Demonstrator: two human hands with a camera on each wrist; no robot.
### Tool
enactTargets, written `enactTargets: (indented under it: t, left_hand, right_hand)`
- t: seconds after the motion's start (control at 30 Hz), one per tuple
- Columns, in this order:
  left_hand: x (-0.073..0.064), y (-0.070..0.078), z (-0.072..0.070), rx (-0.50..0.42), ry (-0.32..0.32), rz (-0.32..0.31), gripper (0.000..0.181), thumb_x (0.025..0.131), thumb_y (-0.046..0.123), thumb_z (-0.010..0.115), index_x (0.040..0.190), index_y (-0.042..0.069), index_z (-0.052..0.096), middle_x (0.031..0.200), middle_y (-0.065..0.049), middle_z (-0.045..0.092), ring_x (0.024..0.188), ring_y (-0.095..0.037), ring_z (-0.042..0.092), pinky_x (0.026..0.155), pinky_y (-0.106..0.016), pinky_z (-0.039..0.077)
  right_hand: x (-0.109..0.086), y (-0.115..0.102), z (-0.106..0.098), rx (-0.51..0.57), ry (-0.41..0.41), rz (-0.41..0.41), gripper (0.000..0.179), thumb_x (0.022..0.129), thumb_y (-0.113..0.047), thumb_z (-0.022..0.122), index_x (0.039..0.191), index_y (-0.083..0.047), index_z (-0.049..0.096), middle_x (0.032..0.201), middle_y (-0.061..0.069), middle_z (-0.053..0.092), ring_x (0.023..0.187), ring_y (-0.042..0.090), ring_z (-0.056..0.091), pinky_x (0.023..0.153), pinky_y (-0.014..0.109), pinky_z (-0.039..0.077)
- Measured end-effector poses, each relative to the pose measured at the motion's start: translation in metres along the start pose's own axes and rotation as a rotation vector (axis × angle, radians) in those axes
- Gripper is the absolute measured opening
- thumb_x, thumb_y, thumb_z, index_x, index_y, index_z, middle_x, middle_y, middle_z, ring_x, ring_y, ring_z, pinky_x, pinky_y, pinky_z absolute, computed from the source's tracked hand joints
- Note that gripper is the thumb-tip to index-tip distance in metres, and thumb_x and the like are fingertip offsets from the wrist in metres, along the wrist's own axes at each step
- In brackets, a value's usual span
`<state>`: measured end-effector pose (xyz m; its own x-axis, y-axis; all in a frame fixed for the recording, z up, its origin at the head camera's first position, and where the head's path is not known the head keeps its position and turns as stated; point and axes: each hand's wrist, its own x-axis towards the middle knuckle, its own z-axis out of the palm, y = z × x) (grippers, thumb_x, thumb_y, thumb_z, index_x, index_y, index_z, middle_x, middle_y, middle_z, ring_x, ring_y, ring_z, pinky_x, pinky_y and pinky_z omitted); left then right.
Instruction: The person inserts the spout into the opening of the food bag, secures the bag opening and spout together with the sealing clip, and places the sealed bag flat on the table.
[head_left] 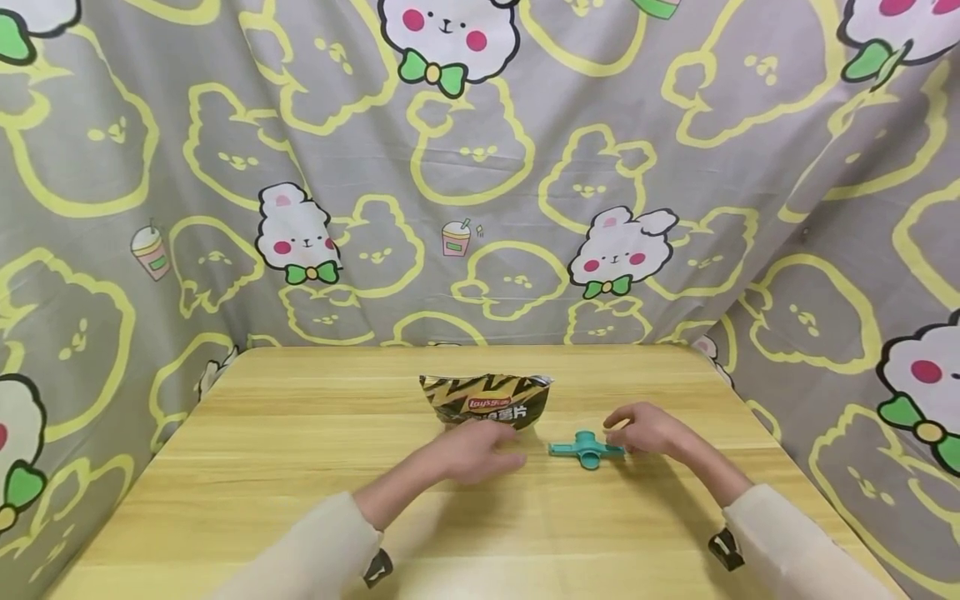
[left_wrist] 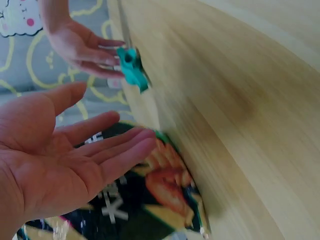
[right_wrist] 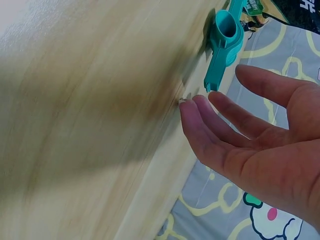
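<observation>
A black and gold Lay's chip bag (head_left: 487, 398) stands on the wooden table, its lower part hidden behind my left hand (head_left: 474, 451). That hand's fingers are extended in front of the bag, holding nothing; the left wrist view shows the palm with loosely straight fingers (left_wrist: 120, 150). To the right lies a teal bag clip (head_left: 587, 450) with a round spout. My right hand (head_left: 647, 428) is at the clip's right end, fingers relaxed. In the right wrist view the fingertips (right_wrist: 215, 97) are close to the clip's end (right_wrist: 214, 75); whether they touch it I cannot tell.
The wooden table (head_left: 300, 467) reaches back to a grey curtain (head_left: 480, 167) printed with cartoon bears, which also hangs along both sides. Dark straps (head_left: 725, 550) sit near both wrists.
</observation>
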<state>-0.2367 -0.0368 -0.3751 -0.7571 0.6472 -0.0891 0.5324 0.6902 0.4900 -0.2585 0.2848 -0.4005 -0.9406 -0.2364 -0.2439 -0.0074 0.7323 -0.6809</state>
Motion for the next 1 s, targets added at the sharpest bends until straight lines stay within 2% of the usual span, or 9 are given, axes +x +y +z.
enactTargets:
  t: [0.13, 0.2, 0.43, 0.63, 0.8, 1.0]
  left_hand:
    - [0.012, 0.011, 0.005, -0.059, 0.028, 0.023, 0.044, 0.102, 0.038, 0.059, 0.135, 0.010, 0.064, 0.123, -0.007, 0.072, 0.108, -0.016, 0.067, 0.094, -0.033, 0.055]
    - [0.018, 0.014, 0.008, -0.078, 0.030, 0.022, 0.046, 0.102, 0.040, 0.059, 0.137, 0.011, 0.063, 0.122, -0.006, 0.072, 0.106, -0.014, 0.067, 0.092, -0.030, 0.054]
    - [0.035, 0.024, 0.018, -0.151, 0.013, -0.035, 0.053, 0.102, 0.046, 0.057, 0.144, 0.014, 0.057, 0.130, -0.010, 0.069, 0.114, -0.019, 0.067, 0.094, -0.034, 0.055]
    - [0.042, 0.026, 0.024, -0.249, -0.044, -0.107, 0.058, 0.102, 0.051, 0.054, 0.148, 0.018, 0.052, 0.138, -0.013, 0.063, 0.123, -0.027, 0.063, 0.099, -0.044, 0.053]
    - [0.048, 0.023, 0.031, -0.286, -0.035, -0.130, 0.058, 0.102, 0.048, 0.055, 0.149, 0.013, 0.051, 0.137, -0.015, 0.064, 0.121, -0.028, 0.064, 0.100, -0.044, 0.053]
    - [0.054, 0.020, 0.036, -0.309, -0.012, -0.138, 0.050, 0.104, 0.036, 0.055, 0.147, 0.011, 0.052, 0.136, -0.013, 0.064, 0.120, -0.027, 0.064, 0.097, -0.041, 0.054]
  right_hand:
    - [0.002, 0.003, 0.001, 0.039, -0.022, 0.012, 0.042, 0.096, -0.012, 0.066, 0.130, 0.012, 0.059, 0.072, 0.006, 0.059, 0.068, 0.017, 0.056, 0.070, 0.037, 0.056]
    - [0.003, 0.005, 0.002, 0.058, -0.029, 0.020, 0.041, 0.094, -0.011, 0.066, 0.128, 0.011, 0.061, 0.071, 0.006, 0.060, 0.068, 0.017, 0.057, 0.070, 0.036, 0.056]
    - [0.003, 0.005, 0.002, 0.067, -0.030, 0.029, 0.033, 0.091, -0.009, 0.067, 0.120, 0.008, 0.068, 0.069, 0.006, 0.062, 0.066, 0.017, 0.059, 0.070, 0.035, 0.057]
    - [0.002, 0.003, -0.003, 0.067, -0.075, 0.028, 0.030, 0.088, -0.007, 0.068, 0.114, 0.007, 0.070, 0.089, 0.012, 0.068, 0.077, 0.021, 0.066, 0.076, 0.040, 0.060]
    - [0.005, 0.003, -0.006, 0.081, -0.104, 0.035, 0.025, 0.085, -0.004, 0.068, 0.107, 0.007, 0.072, 0.096, 0.013, 0.070, 0.081, 0.020, 0.068, 0.079, 0.039, 0.061]
    - [0.006, 0.005, -0.005, 0.088, -0.121, 0.031, 0.019, 0.084, -0.003, 0.070, 0.100, 0.008, 0.073, 0.088, 0.008, 0.071, 0.077, 0.017, 0.065, 0.076, 0.037, 0.061]
